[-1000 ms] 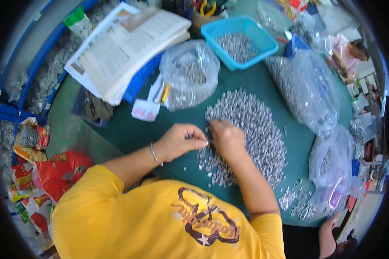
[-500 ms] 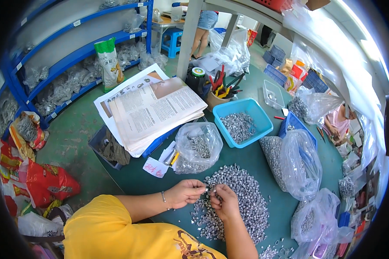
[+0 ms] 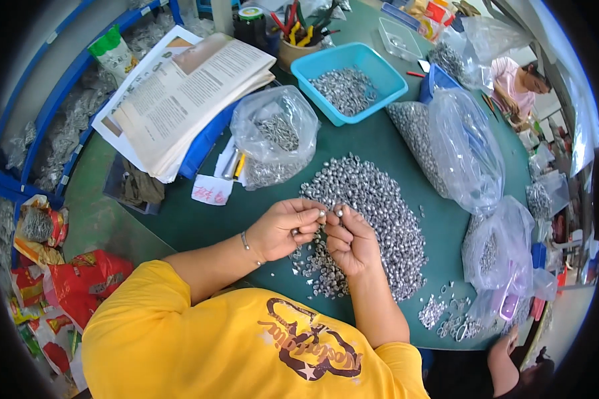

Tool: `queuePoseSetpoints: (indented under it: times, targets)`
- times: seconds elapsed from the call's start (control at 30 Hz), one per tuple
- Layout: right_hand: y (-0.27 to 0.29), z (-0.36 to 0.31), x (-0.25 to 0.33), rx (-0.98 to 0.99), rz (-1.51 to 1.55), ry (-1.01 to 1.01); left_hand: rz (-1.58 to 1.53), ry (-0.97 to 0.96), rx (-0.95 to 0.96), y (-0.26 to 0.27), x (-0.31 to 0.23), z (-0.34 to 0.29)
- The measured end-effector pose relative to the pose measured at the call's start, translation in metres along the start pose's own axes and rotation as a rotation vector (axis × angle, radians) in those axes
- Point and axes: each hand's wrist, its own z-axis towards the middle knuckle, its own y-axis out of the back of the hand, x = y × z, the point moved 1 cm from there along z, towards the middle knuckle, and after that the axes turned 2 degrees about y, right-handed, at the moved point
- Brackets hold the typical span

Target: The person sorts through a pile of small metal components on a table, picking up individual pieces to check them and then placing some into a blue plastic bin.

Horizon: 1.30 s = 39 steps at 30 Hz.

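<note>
My left hand [image 3: 283,229] is closed in a pinch, with a tiny shiny metal piece showing between thumb and forefinger. Almost touching it, my right hand [image 3: 354,245] is curled and pinches another small silver piece at its fingertips. Both pieces are too small to tell their exact kind. The fingertips meet over the left side of a broad pile of small silver metal parts [image 3: 386,219] on the green table [image 3: 259,319]. Just beyond my left hand stands a clear plastic bag [image 3: 276,123] with more metal parts in it.
A turquoise basin [image 3: 353,120] of metal parts stands beyond the pile, near a pot of pliers [image 3: 296,50]. Newspapers [image 3: 186,100] lie far left. Filled bags [image 3: 416,139] line the right. Another person [image 3: 516,86] sits far right; someone's arm [image 3: 502,366] shows lower right.
The view has tilted lower, so the table's things appear higher in the picture. Both hands stay pinched together by the pile. Another person's arm has come into view at lower right.
</note>
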Motion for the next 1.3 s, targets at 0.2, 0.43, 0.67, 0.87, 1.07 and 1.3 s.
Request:
queuePoseSetpoints:
  times: [0.2, 0.43, 0.67, 0.87, 1.07, 1.3]
  targets:
    - [0.002, -0.004, 0.001, 0.023, -0.01, 0.019, 0.008, 0.022, 0.049, 0.002, 0.004, 0.003]
    - [0.007, -0.007, 0.001, -0.054, 0.065, -0.011, 0.037, 0.056, 0.038, 0.002, 0.003, 0.009]
    - [0.0, 0.003, -0.026, -0.31, 0.098, 0.131, 1.131, -0.767, -0.063, -0.046, 0.01, 0.024]
    - [-0.003, -0.014, -0.017, -0.311, 0.133, 0.244, 1.66, -1.031, 0.131, -0.062, 0.03, 0.035]
    - [0.022, -0.021, 0.047, -0.105, 0.162, 0.21, 1.233, -0.833, 0.069, -0.046, 0.023, 0.019]
    - [-0.02, -0.024, 0.278, -0.4, -0.405, 1.262, 0.999, -0.669, -0.089, -0.028, 0.017, 0.007]
